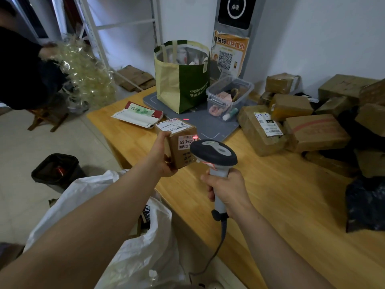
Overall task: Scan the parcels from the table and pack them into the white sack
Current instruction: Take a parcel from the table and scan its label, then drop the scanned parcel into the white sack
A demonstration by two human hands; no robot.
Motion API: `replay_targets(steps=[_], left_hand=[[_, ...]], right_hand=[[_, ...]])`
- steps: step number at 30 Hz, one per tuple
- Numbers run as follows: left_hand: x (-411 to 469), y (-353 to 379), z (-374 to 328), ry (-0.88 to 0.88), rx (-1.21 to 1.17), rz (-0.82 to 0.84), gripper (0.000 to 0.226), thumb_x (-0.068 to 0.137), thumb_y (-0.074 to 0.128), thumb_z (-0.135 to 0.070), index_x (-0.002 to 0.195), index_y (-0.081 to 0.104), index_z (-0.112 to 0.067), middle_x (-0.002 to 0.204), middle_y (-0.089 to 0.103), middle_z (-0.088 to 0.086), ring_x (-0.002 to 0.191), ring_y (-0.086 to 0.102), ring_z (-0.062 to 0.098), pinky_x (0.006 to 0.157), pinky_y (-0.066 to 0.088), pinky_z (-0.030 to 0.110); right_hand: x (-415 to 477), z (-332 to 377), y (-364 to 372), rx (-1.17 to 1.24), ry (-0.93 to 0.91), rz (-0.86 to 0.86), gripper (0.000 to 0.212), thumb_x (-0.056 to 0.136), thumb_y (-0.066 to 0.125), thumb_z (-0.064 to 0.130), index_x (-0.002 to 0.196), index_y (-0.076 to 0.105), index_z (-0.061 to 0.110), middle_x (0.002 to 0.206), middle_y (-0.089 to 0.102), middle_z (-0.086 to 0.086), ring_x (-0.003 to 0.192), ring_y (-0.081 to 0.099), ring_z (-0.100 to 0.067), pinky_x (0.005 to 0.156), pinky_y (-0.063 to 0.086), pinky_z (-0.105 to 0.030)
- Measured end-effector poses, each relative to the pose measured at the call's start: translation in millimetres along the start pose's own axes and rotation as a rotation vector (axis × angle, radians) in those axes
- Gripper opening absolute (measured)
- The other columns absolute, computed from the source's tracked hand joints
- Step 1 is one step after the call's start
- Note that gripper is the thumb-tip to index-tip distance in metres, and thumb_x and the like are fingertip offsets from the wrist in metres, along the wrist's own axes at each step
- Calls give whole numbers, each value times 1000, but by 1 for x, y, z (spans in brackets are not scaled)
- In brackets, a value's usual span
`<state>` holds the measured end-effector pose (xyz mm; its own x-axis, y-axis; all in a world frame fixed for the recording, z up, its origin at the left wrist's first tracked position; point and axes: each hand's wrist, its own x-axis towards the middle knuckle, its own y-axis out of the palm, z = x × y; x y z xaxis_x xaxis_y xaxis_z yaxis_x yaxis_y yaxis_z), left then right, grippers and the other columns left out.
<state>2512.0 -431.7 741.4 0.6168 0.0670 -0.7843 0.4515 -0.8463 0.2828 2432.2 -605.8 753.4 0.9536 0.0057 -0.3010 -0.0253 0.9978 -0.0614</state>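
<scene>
This one view comes from a wide-angle camera on my head, facing forward and down. My forearms enter from the bottom edge. My left grip (164, 157) on the small parcel (181, 147) and my right grip (227, 190) on the scanner (214, 152) sit nearest the lens, around the middle of the picture. The desk (281, 195) runs slantwise from the lower right up toward the centre, seen from above and close by. The wall (312, 38) behind it fills the top, farther off. The floor (41, 132) takes the left side, and the white sack (68, 197) lies low at left, under my left forearm.
</scene>
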Motion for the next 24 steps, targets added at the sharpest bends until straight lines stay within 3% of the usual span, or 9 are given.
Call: replay_targets(steps=[3,10,14,17,18,20,22,24], left_hand=[[-2,-5,0,-6,-9,-7,74,67,66,-68,95,50,-1,97,63,17,82,62,31,50,48,33],[-12,-54,-5,55,-37,-143,85,67,66,-67,120,50,-3,100,64,17,85,62,31,53,48,34],[-21,-116,2,41,-15,-272,65,75,59,-67,93,59,-4,65,70,17,50,67,32,41,52,35],[-26,-155,20,-7,58,-373,58,80,56,-68,86,60,-10,57,68,14,44,65,31,34,49,37],[-25,-166,27,14,101,-409,50,83,56,-63,88,61,-13,63,71,12,49,68,29,36,49,32],[-14,-188,38,118,249,-455,33,90,58,-47,98,64,-16,94,74,8,79,72,26,45,49,24],[3,-211,46,212,559,-501,41,89,62,-41,118,62,-12,124,63,11,111,62,29,70,53,33],[17,-230,51,205,1068,-597,58,80,69,-50,124,58,-13,132,52,16,122,49,36,97,45,44]], right_hand=[[0,-1,4,3,-4,12,14,80,71,4,72,61,10,45,55,2,39,50,-11,41,44,-23],[1,-3,21,-8,5,126,17,79,75,9,71,60,9,48,58,0,41,51,-13,41,45,-24],[3,-12,38,-11,70,158,16,79,74,8,73,60,6,47,57,-3,38,49,-14,40,42,-24],[3,-20,50,-18,125,189,14,79,73,6,73,60,4,47,57,-4,36,48,-15,40,41,-23],[2,-24,53,-28,139,196,15,78,73,5,72,60,4,47,56,-4,36,48,-16,40,41,-23],[1,-30,56,-47,165,202,16,78,73,5,70,60,5,47,56,-4,36,48,-16,39,41,-22],[1,-36,56,-63,189,194,16,78,73,6,70,59,4,47,56,-5,36,49,-16,39,41,-22],[1,-42,54,-75,207,184,18,78,73,6,67,59,5,47,57,-5,37,49,-17,40,41,-23]])
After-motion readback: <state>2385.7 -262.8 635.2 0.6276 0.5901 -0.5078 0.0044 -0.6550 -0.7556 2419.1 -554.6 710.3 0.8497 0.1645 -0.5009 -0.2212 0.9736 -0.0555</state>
